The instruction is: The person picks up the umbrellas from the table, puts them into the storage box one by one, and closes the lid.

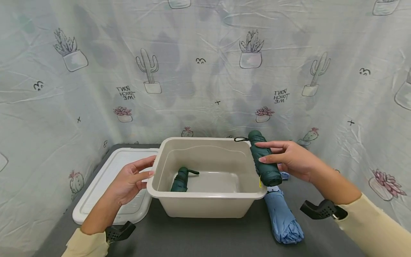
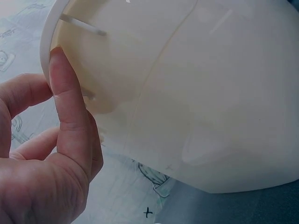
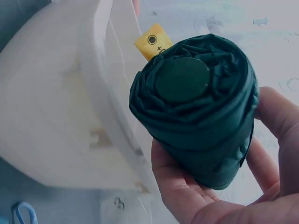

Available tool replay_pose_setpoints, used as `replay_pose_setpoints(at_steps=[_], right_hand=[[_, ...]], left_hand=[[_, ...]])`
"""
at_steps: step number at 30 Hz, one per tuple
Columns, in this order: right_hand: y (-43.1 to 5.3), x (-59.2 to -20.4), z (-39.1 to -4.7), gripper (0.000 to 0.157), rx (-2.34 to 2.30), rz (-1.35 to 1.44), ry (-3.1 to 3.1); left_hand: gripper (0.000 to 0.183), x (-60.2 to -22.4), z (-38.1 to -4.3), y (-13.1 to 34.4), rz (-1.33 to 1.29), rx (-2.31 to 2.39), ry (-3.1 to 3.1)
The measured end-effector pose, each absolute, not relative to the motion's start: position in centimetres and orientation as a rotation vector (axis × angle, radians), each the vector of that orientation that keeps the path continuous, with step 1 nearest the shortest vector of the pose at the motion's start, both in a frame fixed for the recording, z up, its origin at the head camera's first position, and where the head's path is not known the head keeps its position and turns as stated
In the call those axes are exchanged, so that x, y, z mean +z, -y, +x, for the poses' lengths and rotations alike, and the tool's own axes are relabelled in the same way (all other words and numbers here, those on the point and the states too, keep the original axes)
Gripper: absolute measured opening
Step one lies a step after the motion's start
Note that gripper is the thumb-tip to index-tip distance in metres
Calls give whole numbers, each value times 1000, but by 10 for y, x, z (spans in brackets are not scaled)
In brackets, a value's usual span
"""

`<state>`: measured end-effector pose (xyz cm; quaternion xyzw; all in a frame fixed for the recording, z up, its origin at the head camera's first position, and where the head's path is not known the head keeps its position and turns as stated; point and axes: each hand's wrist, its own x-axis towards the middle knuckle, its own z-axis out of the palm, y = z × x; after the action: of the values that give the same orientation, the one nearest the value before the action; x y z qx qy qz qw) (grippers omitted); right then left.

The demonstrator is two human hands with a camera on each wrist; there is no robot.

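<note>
A beige plastic storage bin (image 1: 210, 205) stands in the middle of the table. At its left rim, my left hand (image 1: 131, 180) holds the edge between thumb and fingers; the left wrist view has these fingers (image 2: 70, 102) against the rim. My right hand (image 1: 289, 160) grips a dark green folded umbrella (image 1: 264, 162) tilted over the bin's right rim. Its black wrist loop hangs at the far end, and a yellow tag (image 3: 153, 42) shows by the near end. Inside the bin, at the left, lies another dark green folded umbrella (image 1: 180, 181), its lower part hidden by the front wall.
A white lid (image 1: 106, 189) lies on the grey table (image 1: 199, 237) to the left, partly behind the bin. On the right lies a blue folded umbrella (image 1: 284, 219), its far part hidden under the right hand and green umbrella. A patterned curtain (image 1: 205, 82) hangs around the table.
</note>
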<state>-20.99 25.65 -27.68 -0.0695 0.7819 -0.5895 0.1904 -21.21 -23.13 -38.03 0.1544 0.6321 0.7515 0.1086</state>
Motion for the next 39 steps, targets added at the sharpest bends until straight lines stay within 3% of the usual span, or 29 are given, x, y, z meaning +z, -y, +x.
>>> replay_pose_setpoints(at_steps=[39], right_hand=[[-132, -297, -277, 56, -1442, -85, -1866]], left_hand=[[50, -382, -212, 232, 461, 2207, -1865]])
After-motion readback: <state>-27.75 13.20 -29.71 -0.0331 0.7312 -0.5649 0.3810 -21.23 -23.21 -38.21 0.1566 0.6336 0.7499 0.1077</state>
